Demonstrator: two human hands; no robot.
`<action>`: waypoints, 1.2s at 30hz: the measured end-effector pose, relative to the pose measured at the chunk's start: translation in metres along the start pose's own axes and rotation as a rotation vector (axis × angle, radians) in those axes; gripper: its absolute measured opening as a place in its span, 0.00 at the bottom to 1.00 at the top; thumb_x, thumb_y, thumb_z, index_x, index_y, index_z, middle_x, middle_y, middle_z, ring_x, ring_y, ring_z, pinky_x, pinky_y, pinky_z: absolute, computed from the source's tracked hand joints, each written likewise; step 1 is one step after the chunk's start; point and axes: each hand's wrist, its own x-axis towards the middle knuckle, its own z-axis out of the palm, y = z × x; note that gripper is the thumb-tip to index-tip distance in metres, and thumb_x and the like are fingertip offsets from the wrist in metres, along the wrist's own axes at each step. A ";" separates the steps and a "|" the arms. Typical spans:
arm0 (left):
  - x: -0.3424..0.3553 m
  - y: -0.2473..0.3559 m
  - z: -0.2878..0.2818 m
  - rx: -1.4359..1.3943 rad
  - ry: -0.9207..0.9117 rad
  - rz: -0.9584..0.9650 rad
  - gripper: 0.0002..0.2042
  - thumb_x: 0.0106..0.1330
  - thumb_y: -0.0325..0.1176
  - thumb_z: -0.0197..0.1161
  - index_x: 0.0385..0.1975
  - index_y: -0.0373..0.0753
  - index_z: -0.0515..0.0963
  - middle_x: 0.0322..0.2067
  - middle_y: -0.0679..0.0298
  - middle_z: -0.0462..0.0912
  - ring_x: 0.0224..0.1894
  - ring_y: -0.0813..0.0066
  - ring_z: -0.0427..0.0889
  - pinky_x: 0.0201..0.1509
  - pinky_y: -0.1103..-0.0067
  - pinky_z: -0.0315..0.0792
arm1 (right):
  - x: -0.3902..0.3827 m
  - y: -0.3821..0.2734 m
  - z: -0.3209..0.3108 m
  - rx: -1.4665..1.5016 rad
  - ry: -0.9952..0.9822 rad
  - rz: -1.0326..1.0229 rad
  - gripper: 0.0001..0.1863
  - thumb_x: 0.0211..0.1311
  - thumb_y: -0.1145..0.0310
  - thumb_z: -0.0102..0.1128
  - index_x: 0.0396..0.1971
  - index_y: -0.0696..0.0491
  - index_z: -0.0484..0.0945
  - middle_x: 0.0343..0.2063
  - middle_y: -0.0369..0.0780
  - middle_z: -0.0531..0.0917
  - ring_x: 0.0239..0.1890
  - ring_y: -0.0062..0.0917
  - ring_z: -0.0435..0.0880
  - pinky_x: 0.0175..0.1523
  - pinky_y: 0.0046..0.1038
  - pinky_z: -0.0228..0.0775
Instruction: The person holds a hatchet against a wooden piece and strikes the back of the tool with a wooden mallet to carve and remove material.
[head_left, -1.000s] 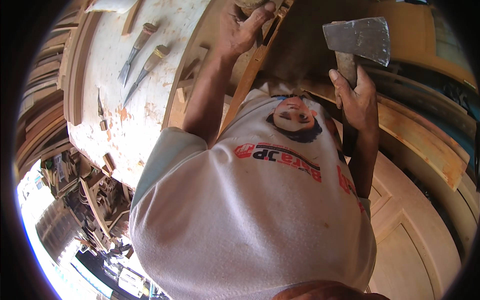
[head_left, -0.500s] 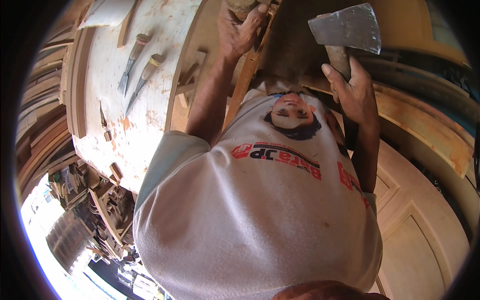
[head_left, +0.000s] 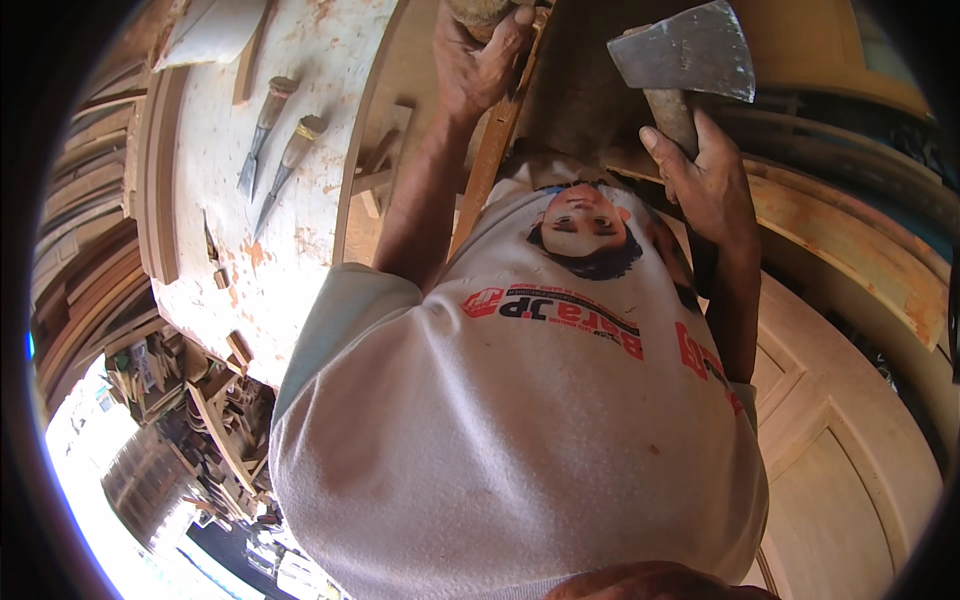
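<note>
My right hand is closed round the wooden handle of a hatchet, raised at the upper right. The hatchet's broad grey steel head sits above my fist, its wide edge to the right. At the top, my left hand grips a thick, round-ended wooden tool handle; the upper edge cuts off part of it, and its working end is out of sight. That hand is against a long, narrow orange-brown wooden piece that slants down toward my body.
On the pale, worn bench top to the left lie two wood-handled chisels and small wood bits. Stacked boards and a scrap heap fill the far left. A panelled door and long planks stand on the right.
The hatchet in my right hand has shifted slightly up and to the left. My left hand keeps its grip almost unmoved. The bench and its chisels appear slightly lower in view.
</note>
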 end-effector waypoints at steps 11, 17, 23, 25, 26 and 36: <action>0.000 0.000 0.000 0.028 -0.003 -0.034 0.09 0.73 0.36 0.66 0.32 0.43 0.76 0.22 0.75 0.75 0.22 0.87 0.70 0.25 0.84 0.63 | 0.003 0.008 0.004 -0.027 0.000 0.006 0.35 0.69 0.42 0.61 0.52 0.64 0.77 0.41 0.59 0.84 0.47 0.52 0.84 0.54 0.44 0.73; -0.002 0.002 0.001 -0.003 -0.121 -0.212 0.10 0.72 0.37 0.68 0.31 0.42 0.76 0.19 0.76 0.73 0.21 0.87 0.69 0.24 0.83 0.63 | 0.005 0.012 0.011 0.033 0.052 -0.069 0.24 0.70 0.51 0.65 0.50 0.59 0.78 0.20 0.32 0.73 0.20 0.14 0.70 0.27 0.24 0.64; 0.004 0.010 0.000 0.244 -0.260 -0.409 0.12 0.69 0.40 0.72 0.29 0.42 0.78 0.17 0.76 0.72 0.20 0.86 0.69 0.23 0.80 0.62 | 0.009 -0.007 0.006 0.027 0.008 -0.069 0.32 0.70 0.45 0.63 0.52 0.63 0.77 0.42 0.57 0.85 0.47 0.50 0.85 0.54 0.43 0.74; 0.007 0.009 -0.003 0.356 -0.327 -0.473 0.12 0.68 0.40 0.73 0.30 0.42 0.79 0.18 0.76 0.74 0.21 0.85 0.69 0.23 0.79 0.62 | 0.010 -0.016 0.005 0.045 0.028 -0.104 0.30 0.70 0.47 0.63 0.52 0.62 0.77 0.42 0.56 0.85 0.46 0.49 0.86 0.54 0.42 0.75; 0.011 0.012 -0.006 0.443 -0.368 -0.499 0.11 0.67 0.39 0.73 0.30 0.42 0.79 0.18 0.76 0.74 0.21 0.85 0.70 0.23 0.80 0.62 | 0.011 -0.021 0.004 0.049 0.042 -0.127 0.29 0.70 0.47 0.63 0.52 0.62 0.77 0.42 0.56 0.85 0.46 0.49 0.86 0.53 0.42 0.75; -0.007 0.005 0.012 -0.203 -0.348 -0.192 0.13 0.67 0.30 0.70 0.49 0.38 0.80 0.39 0.67 0.85 0.39 0.80 0.76 0.44 0.74 0.74 | 0.016 -0.061 -0.003 -0.179 0.098 -0.304 0.24 0.70 0.55 0.66 0.53 0.60 0.78 0.37 0.46 0.85 0.37 0.36 0.83 0.44 0.34 0.75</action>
